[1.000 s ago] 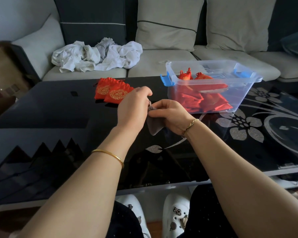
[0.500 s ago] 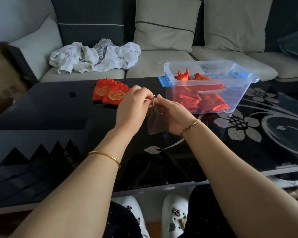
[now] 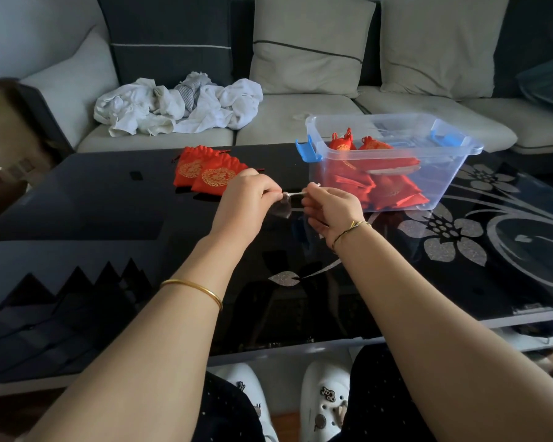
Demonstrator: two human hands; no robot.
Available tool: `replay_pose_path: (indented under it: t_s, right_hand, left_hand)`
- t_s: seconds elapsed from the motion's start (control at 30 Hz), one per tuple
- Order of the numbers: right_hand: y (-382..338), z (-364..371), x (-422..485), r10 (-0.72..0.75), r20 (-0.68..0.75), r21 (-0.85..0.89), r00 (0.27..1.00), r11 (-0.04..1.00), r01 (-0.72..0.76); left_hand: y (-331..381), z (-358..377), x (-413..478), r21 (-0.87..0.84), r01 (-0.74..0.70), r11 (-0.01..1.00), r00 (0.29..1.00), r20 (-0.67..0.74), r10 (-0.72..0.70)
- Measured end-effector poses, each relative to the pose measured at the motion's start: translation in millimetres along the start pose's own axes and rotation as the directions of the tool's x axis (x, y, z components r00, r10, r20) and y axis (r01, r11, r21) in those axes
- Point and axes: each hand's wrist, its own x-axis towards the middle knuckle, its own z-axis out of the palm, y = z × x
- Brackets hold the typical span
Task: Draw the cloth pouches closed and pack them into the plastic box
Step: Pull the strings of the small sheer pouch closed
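A small grey cloth pouch [image 3: 283,209] hangs between my hands above the black table. My left hand [image 3: 245,199] pinches its gathered top. My right hand [image 3: 331,207] pinches the pale drawstring [image 3: 296,193], which runs taut between the two hands. Two red pouches with gold emblems [image 3: 205,175] lie flat on the table behind my left hand. The clear plastic box [image 3: 460,148] with blue latches stands to the right, lid off, holding several red pouches [image 3: 387,189].
The black glass table [image 3: 109,212] has silver flower patterns on its right side. A sofa with a heap of white cloth [image 3: 179,106] runs behind the table. A cardboard box [image 3: 0,138] stands at the far left. My white shoes show under the table's near edge.
My hands have drawn apart, the right one pulling the drawstring rightward. The grey pouch, earlier hanging loose and wide, is now bunched at its top and looks smaller.
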Motion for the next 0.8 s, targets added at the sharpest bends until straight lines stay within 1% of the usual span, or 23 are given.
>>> replay_pose_path:
  t_s: [0.2, 0.33, 0.4, 0.43, 0.47, 0.5, 0.53, 0.57, 0.6, 0.63, 0.67, 0.77, 0.8]
  right_hand:
    - [5.2, -5.1, 7.2, -0.002, -0.067, -0.037, 0.998, 0.999, -0.001]
    - [10.5, -4.5, 10.8, 0.082, -0.121, -0.049, 0.989, 0.995, -0.089]
    - [15.9, -2.1, 10.3, 0.103, -0.157, -0.069, 0.982, 0.991, -0.115]
    - [19.4, -0.2, 10.1, 0.082, -0.171, -0.117, 0.982, 0.988, -0.103]
    - [22.6, 2.3, 9.5, 0.045, -0.176, -0.188, 0.983, 0.979, -0.078]
    - [25.3, 5.5, 9.2, 0.006, -0.169, -0.255, 0.986, 0.966, -0.05]
    - [27.9, 8.7, 8.4, -0.022, -0.158, -0.302, 0.987, 0.953, -0.027]
    - [30.1, 11.8, 8.0, -0.035, -0.147, -0.325, 0.989, 0.946, -0.015]
    - [31.8, 14.6, 7.7, -0.042, -0.138, -0.333, 0.99, 0.943, -0.007]
    - [32.5, 16.2, 7.3, -0.047, -0.134, -0.339, 0.99, 0.941, -0.001]
    - [32.6, 17.1, 7.1, -0.053, -0.131, -0.346, 0.99, 0.938, 0.004]
    - [28.6, 13.3, 7.8, -0.085, -0.144, -0.306, 0.986, 0.951, 0.037]
    - [25.6, 10.3, 7.3, -0.104, -0.147, -0.276, 0.984, 0.959, 0.06]
  left_hand:
    - [-7.6, -2.1, 1.9, 0.08, 0.031, 0.996, 0.995, 0.095, -0.039]
    - [-10.2, -1.9, 5.8, 0.123, 0.078, 0.989, 0.978, 0.181, -0.099]
    - [-4.3, -1.4, 6.0, 0.098, 0.153, 0.983, 0.957, 0.234, -0.173]
    - [0.0, -0.7, 5.7, 0.016, 0.244, 0.97, 0.936, 0.256, -0.24]
    - [4.9, 0.4, 5.2, -0.122, 0.373, 0.92, 0.901, 0.286, -0.327]
    - [10.3, 1.1, 5.0, -0.29, 0.497, 0.818, 0.855, 0.325, -0.404]
    - [13.8, 2.0, 4.9, -0.432, 0.579, 0.692, 0.814, 0.357, -0.459]
    - [15.5, 3.1, 4.7, -0.531, 0.611, 0.587, 0.791, 0.379, -0.48]
    - [16.8, 3.8, 4.1, -0.599, 0.616, 0.512, 0.783, 0.391, -0.484]
    - [17.3, 4.2, 3.2, -0.642, 0.61, 0.464, 0.782, 0.397, -0.48]
    - [17.4, 4.4, 1.8, -0.656, 0.608, 0.446, 0.782, 0.401, -0.477]
    - [15.1, 3.1, -0.2, -0.611, 0.617, 0.497, 0.782, 0.405, -0.473]
    - [13.8, 2.2, -0.4, -0.599, 0.63, 0.495, 0.773, 0.422, -0.473]
